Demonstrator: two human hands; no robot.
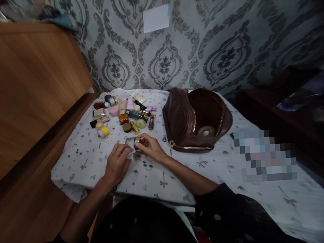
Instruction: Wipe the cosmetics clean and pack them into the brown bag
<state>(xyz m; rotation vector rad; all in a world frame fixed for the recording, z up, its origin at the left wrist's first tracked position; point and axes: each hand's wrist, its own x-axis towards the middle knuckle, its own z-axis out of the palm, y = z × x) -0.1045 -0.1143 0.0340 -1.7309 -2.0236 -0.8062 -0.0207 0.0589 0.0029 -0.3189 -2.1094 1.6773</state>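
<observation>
Gold-lidded jar (131,141) (sideways) in right hand (151,147).

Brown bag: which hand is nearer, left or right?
Right. The right hand, on the gold-banded jar, is just left of the brown bag, not touching it. The left hand, with a white tissue, is farther left.

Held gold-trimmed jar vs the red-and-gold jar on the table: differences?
Pose: the held jar is tipped sideways; the red-and-gold jar looks upright.
Colour: the held jar's body is greyish; the red-and-gold jar's is red.
Contact: the right hand grips the held jar; neither hand touches the red-and-gold jar.
Shared: both show gold.
</observation>
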